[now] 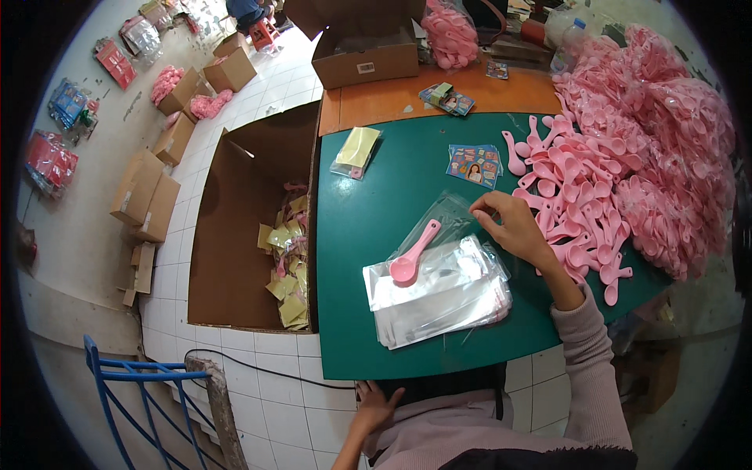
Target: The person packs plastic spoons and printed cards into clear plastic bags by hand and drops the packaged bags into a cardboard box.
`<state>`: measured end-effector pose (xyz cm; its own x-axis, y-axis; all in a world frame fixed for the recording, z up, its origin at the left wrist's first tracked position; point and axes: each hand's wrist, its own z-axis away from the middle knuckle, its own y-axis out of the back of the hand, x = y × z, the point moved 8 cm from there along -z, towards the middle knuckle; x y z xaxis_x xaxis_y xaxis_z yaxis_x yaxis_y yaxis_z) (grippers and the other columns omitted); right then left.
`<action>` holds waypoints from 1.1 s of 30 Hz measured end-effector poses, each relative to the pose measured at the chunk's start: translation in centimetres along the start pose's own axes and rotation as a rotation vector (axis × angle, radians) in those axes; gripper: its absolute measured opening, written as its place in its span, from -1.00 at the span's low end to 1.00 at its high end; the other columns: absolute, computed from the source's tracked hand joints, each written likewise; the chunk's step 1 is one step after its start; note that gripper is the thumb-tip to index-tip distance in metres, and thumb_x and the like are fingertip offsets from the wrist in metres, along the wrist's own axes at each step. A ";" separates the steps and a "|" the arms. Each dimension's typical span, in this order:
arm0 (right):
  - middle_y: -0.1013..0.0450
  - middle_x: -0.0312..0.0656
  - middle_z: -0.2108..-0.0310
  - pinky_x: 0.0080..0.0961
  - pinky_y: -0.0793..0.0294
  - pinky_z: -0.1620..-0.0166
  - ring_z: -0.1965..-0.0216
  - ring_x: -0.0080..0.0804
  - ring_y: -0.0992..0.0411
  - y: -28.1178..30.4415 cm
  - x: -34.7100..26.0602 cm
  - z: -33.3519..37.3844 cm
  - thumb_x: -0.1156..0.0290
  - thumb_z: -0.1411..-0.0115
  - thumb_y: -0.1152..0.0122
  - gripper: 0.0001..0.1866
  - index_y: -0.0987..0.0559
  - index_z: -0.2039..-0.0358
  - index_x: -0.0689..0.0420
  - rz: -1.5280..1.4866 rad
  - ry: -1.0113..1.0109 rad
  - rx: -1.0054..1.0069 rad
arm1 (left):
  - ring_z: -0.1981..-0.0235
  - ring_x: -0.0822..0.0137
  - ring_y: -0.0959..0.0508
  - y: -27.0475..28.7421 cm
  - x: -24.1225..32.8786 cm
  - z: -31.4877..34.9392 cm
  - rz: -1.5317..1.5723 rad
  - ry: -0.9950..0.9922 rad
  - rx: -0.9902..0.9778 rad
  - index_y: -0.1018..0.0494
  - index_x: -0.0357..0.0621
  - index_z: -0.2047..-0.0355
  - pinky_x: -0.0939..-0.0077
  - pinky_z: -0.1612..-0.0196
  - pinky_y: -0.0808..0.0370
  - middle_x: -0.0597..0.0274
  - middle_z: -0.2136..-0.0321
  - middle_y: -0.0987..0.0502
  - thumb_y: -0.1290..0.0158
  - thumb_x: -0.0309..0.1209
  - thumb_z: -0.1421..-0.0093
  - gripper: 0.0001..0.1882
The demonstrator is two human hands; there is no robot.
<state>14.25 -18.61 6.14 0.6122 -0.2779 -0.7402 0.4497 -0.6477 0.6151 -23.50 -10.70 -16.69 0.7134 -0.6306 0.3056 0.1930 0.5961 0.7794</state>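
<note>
My right hand [511,225] is closed in a pinch at the upper edge of a clear plastic bag [452,213]. Next to it, a pink spoon [405,269] lies slantwise, its bowl toward me, over a stack of clear plastic bags [442,305]. Whether the spoon is inside the uppermost bag I cannot tell. Below the near edge of the green table [352,235], my left hand [377,409] rests by my lap with its fingers apart, holding nothing. Small printed cards [474,166] lie in a pile beyond my right hand.
Loose pink spoons [576,196] and large bags of spoons [666,133] fill the table's right side. A yellow card pack [357,151] lies at the far left. A big cardboard box [243,235] with packed pieces stands left of the table. A blue metal rail [149,376] is lower left.
</note>
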 end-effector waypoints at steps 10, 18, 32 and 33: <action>-0.40 -0.23 0.46 -0.55 -0.37 0.41 0.47 -0.39 -0.39 -0.7 -17.7 7.6 0.51 0.02 -0.11 -0.94 -0.46 0.52 0.21 -0.109 0.650 -0.371 | 0.20 0.01 -0.40 0.3 1.5 -4.6 0.046 -0.186 0.192 -0.31 -0.19 0.14 0.03 0.22 -0.29 -0.02 0.23 -0.39 -0.08 -0.01 0.04 -0.41; -0.31 -0.24 0.61 -0.57 -0.30 0.46 0.58 -0.45 -0.31 3.3 -26.2 11.2 0.36 0.04 -0.10 -0.84 -0.48 0.54 0.20 -0.409 0.998 0.142 | 0.54 0.13 -0.41 2.5 2.8 -5.5 0.245 -0.639 0.436 -0.38 -0.20 0.47 0.32 0.47 -0.37 0.11 0.54 -0.40 -0.13 -0.38 0.09 -0.79; -0.38 -0.26 0.63 -0.57 -0.35 0.44 0.60 -0.49 -0.34 5.7 -26.2 13.5 0.39 0.10 -0.12 -0.86 -0.57 0.52 0.15 -0.335 0.791 0.295 | 0.55 0.14 -0.42 2.7 2.5 -5.2 0.229 -0.602 0.481 -0.39 -0.20 0.49 0.36 0.49 -0.36 0.10 0.55 -0.41 -0.08 -0.41 0.06 -0.85; -0.38 -0.26 0.63 -0.57 -0.34 0.43 0.59 -0.49 -0.34 6.1 -26.2 13.9 0.39 0.10 -0.14 -0.86 -0.58 0.50 0.13 -0.307 0.828 0.346 | 0.56 0.14 -0.42 2.7 2.5 -5.2 0.245 -0.621 0.492 -0.39 -0.20 0.50 0.36 0.49 -0.36 0.10 0.56 -0.41 -0.08 -0.42 0.07 -0.86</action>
<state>-8.11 -25.15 25.45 0.8258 0.4451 -0.3464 0.5312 -0.8202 0.2123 -17.68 -8.13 -16.66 0.1668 -0.7570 0.6317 -0.3390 0.5576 0.7577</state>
